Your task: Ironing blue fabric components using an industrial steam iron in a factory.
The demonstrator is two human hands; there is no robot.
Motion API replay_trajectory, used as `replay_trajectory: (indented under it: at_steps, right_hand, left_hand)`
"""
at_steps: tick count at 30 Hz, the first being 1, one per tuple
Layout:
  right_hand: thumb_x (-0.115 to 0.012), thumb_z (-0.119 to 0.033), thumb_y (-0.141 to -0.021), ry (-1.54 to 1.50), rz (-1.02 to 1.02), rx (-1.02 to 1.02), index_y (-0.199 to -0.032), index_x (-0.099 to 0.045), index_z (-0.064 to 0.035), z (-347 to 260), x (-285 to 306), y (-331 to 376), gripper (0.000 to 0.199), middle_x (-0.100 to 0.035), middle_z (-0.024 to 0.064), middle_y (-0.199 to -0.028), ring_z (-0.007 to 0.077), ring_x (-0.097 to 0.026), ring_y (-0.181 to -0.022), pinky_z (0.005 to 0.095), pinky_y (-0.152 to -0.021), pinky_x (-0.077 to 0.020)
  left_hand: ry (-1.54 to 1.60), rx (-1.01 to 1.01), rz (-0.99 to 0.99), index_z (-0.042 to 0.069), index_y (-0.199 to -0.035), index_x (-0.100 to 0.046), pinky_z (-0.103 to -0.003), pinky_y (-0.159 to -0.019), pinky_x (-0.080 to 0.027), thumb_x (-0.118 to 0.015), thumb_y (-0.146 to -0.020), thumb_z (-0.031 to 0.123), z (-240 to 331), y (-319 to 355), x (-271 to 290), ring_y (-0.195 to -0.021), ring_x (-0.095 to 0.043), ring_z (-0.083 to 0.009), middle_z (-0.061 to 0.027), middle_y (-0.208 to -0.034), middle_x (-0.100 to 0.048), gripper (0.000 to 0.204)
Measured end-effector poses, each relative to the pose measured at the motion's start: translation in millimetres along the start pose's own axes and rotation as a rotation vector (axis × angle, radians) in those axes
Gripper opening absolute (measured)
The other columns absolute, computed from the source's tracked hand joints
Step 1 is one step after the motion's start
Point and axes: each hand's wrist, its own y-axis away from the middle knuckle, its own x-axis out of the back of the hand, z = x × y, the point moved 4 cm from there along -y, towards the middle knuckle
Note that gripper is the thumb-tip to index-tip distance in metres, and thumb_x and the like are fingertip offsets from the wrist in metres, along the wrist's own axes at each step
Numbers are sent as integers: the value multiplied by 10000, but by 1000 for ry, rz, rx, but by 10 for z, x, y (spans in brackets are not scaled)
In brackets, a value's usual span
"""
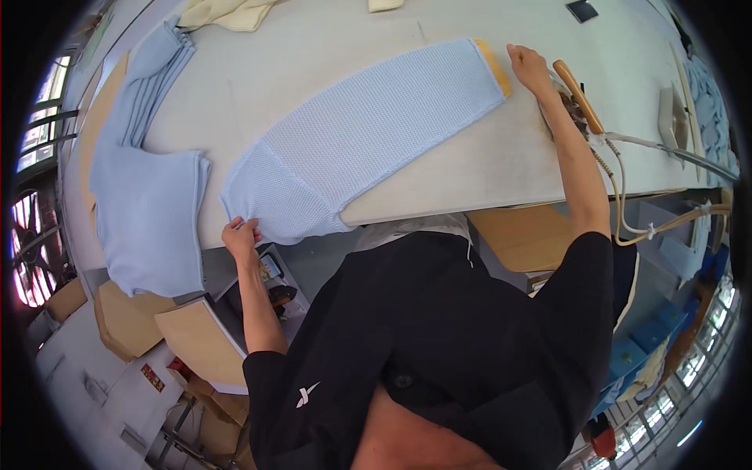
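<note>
A light blue knitted piece lies stretched across the white padded table. A wooden form board is inside it, and the board's tip sticks out at the far end. My left hand pinches the near hem of the knit at the table's front edge. My right hand rests on the table just beside the board's tip, fingers spread, holding nothing I can see. A steam iron with a wooden handle stands right next to that hand.
More light blue knit pieces hang over the table's left end, with a folded stack behind them. Cream fabric lies at the far edge. The iron's hose and cord trail off right. Cardboard boxes stand below left.
</note>
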Motion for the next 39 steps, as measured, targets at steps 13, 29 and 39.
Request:
replay_trajectory:
  at_steps: [13,29,39]
  right_hand:
    - [-663,-320,-931,-1423,-412,-343,-895,-710,75,-1060,248,-1136,400,-699,224,-808,376,-661,-712,440,-673,-536]
    - [-708,-378,-946,-137,-45,-66,-1250,-672,41,387,804,579,519,-720,185,-1218,308,-678,-1126,361,-958,-522]
    - [-660,-426,-977,473,-371,-97,-985,-659,61,1028,876,1541,487,-627,206,-1121,398,-649,-770,440,-708,-541]
  left_hand:
    - [697,-468,-59,-74,-1144,-589,-379,-860,-626,-544,-942,-97,1117,181,1946,-971,-733,-309,-229,-1021,-712,208]
    - [-277,-129,-57,-45,-1127,-691,-308,-862,-529,-565,-898,-69,-148,363,242,-871,-638,-197,-122,-1046,-703,262]
    - [-480,-1209,-232,-59,-1567,-279,-516,-1271,-53,-447,-1057,389,603,967,-1378,-1578,-146,-313,-194,-1669,-253,699]
